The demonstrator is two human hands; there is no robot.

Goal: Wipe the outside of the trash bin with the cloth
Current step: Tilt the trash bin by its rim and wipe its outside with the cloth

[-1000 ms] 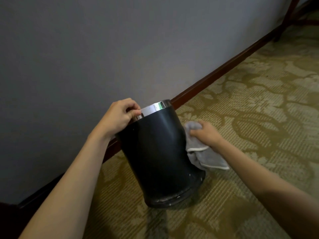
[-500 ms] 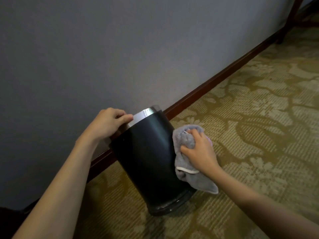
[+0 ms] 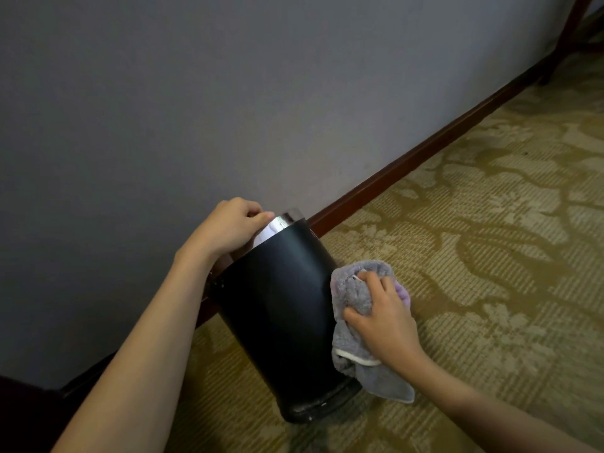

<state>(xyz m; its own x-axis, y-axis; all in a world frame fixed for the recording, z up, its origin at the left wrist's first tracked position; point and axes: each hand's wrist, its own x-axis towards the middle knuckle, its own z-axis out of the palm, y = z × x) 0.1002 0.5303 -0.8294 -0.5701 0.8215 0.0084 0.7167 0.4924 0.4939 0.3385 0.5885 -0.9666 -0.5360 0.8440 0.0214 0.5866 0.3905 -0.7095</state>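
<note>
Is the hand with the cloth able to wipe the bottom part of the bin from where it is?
Probably yes. The right hand presses the cloth on the bin's side, and the carpet beside it looks bare, so nothing blocks sliding down. The left hand steadies the shiny rim.

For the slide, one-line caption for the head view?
Left hand grips the black trash bin by its chrome rim while right hand presses grey cloth against its side.
</note>
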